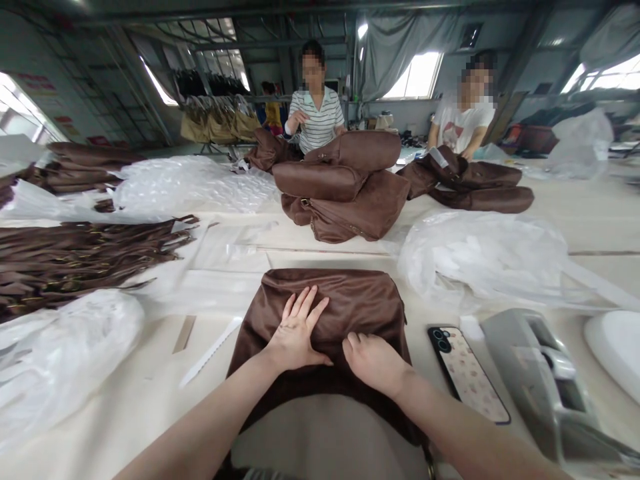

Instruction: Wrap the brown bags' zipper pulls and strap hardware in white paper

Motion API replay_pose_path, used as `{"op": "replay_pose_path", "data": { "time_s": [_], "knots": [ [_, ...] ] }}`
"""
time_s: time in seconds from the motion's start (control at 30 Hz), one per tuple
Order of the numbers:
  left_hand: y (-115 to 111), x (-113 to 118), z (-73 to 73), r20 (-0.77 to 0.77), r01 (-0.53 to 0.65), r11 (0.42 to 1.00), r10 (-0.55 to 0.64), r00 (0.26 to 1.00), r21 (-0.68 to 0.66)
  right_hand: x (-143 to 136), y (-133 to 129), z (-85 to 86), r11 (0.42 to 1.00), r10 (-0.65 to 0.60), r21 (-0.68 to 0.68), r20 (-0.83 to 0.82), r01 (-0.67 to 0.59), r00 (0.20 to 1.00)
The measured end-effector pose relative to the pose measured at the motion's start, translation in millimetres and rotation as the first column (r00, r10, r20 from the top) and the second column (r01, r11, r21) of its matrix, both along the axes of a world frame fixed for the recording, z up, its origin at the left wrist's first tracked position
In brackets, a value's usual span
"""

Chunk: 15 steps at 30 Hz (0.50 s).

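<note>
Brn bag (350, 290) lying on tbl (155, 393) directly in front of me. My L hand (295, 337) resting on it, fingers spread wide; R hand (373, 360) lying on it too, fingers curled in, can't tell if pinching. Phone (473, 373) sitting just R, tape disp. (530, 373) beyond.

Brown bag (357, 297), grey tape dispenser (511, 348), cream patterned phone case (473, 373), striped shirt (320, 123)

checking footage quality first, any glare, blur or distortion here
Head view: windows blow out white against a dim background; head view: plastic wrap shines pale; head view: wide-angle stretch and softness toward the side edges; head view: left hand, right hand and brown bag look fairly clear.
</note>
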<state>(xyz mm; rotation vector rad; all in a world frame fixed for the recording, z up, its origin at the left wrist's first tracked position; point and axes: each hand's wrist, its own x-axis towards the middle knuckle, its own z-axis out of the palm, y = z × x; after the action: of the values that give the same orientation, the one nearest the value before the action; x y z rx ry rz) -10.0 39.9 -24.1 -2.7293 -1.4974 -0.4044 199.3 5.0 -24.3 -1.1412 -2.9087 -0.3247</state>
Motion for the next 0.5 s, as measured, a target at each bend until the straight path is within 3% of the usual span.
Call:
{"op": "replay_pose_path", "data": {
  "time_s": [0.3,0.4,0.5],
  "knots": [
    [2,0,-3.5,0.025,0.020,1.000,-0.020,0.999,0.002,25,3,5.1,0.995,0.102,-0.027,0.033,-0.101,0.994],
    [1,0,-3.0,0.029,0.024,1.000,-0.024,0.999,-0.005,27,2,9.1,0.998,0.059,-0.037,0.010,-0.059,0.998],
    [2,-1,-5.5,0.044,0.028,0.999,-0.027,0.999,-0.020,34,-6,17.3,0.996,-0.077,-0.048,-0.165,0.070,0.983]
  ]
}}
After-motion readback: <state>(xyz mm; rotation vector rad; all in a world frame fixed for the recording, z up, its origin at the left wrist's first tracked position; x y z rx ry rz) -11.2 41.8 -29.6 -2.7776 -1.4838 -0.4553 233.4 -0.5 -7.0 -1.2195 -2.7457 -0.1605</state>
